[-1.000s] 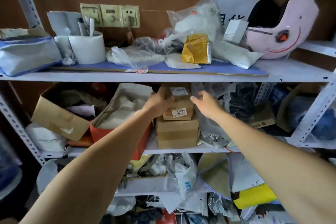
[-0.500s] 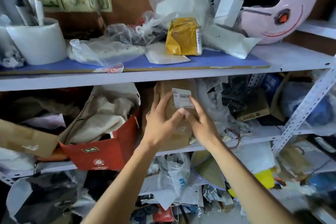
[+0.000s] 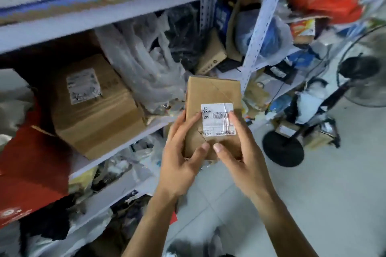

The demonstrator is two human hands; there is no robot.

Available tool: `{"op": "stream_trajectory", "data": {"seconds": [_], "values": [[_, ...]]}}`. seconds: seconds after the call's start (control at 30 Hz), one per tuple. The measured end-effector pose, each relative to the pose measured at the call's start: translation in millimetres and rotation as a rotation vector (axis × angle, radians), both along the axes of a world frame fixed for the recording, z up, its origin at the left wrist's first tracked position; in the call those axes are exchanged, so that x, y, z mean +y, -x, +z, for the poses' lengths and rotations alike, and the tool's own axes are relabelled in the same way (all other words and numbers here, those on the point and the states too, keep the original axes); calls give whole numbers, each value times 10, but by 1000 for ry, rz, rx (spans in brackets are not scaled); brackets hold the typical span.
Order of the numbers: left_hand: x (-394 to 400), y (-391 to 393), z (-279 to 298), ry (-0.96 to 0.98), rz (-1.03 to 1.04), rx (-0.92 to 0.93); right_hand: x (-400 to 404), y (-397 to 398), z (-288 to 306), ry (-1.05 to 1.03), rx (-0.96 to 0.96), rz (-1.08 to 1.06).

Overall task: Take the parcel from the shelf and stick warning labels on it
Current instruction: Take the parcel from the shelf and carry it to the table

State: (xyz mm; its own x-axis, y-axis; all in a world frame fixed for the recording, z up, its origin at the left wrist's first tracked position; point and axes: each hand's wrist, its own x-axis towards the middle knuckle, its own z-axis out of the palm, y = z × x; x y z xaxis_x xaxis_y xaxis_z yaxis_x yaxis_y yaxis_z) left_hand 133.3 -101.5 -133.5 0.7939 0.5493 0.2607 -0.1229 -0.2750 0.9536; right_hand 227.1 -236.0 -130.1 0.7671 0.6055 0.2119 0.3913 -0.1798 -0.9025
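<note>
a small brown parcel [image 3: 211, 98] is clear of the shelf [image 3: 125, 137], gripped between the left hand [image 3: 183, 152] and right hand [image 3: 240, 150], both closed on its lower end. no warning labels are on it yet. its white shipping sticker [image 3: 217, 119] (seen upside down) reads "mx" and "03".

"MX", "03" on parcel label [image 3: 217, 119]

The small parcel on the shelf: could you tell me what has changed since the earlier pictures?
Both hands, left hand and right hand, gripped the small parcel and pulled it off the shelf toward the person. The larger box stayed on the shelf.
</note>
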Motion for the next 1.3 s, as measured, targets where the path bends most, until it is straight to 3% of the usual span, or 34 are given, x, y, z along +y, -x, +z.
{"op": "stream_trajectory", "data": {"seconds": [0.2,0.53,1.03,1.3], "values": [[-547,-688,31,-128,-238,42,-762,-334,-5,-22,88,-247],[-1946,-2054,-25,-176,-579,-1,-2301,-1112,-86,-75,15,-588],[-4996,-3337,-323,-62,-1338,31,-4859,-1243,-319,-33,93,-1380],[-6664,-3849,-260,-16,-1737,32,-5990,-1386,-132,38,103,-1800]]}}
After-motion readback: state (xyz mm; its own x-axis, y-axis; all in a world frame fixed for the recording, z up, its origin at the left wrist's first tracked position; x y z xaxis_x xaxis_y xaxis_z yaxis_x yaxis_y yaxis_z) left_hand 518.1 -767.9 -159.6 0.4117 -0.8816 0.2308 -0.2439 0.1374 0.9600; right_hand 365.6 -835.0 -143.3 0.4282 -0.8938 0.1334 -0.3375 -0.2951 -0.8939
